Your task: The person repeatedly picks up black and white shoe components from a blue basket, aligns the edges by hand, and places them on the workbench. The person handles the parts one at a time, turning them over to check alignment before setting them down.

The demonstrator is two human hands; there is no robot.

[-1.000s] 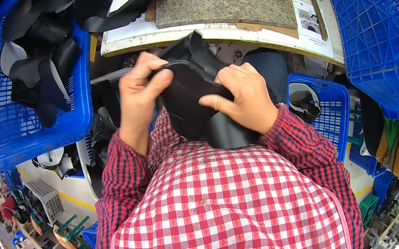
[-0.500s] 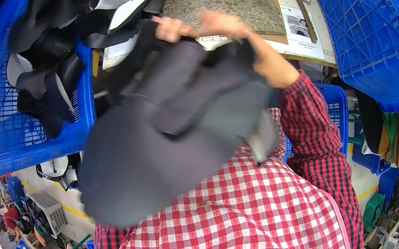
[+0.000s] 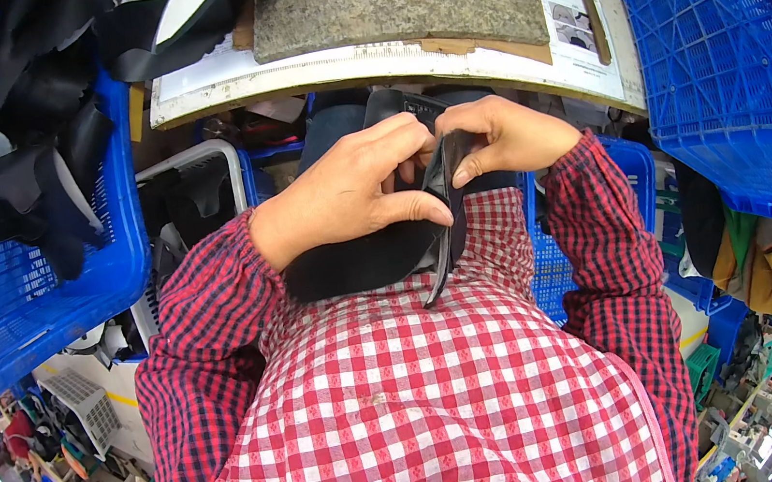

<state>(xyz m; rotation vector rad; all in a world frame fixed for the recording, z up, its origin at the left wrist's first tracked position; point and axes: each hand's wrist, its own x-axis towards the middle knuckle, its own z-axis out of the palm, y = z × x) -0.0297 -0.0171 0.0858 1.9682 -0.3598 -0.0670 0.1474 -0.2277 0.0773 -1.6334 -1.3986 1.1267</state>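
A black leather shoe upper point(image 3: 350, 265) rests on my lap, against the red-and-white checked apron. Its raised, folded edge is pinched between the thumb and fingers of my left hand point(image 3: 340, 188). Close beside it, my right hand point(image 3: 513, 134) grips the same edge from the other side, thumb toward me. A greyish lining shows inside the fold. Parts of the upper are hidden behind both hands, and the left fingers curl out of sight behind the edge.
Beyond my hands a white worktable point(image 3: 219, 85) carries a rough stone slab point(image 3: 394, 6) and a hammer point(image 3: 593, 19). More black pieces fill a blue basket point(image 3: 115, 291) at left. A blue crate point(image 3: 724, 70) stands at right, and a grey-rimmed bin point(image 3: 228, 154) is under the table's left end.
The upper, spread wide and blurred before, has come down onto my lap and been turned and folded. Both hands have moved nearer to me, and the left one now shows fully.
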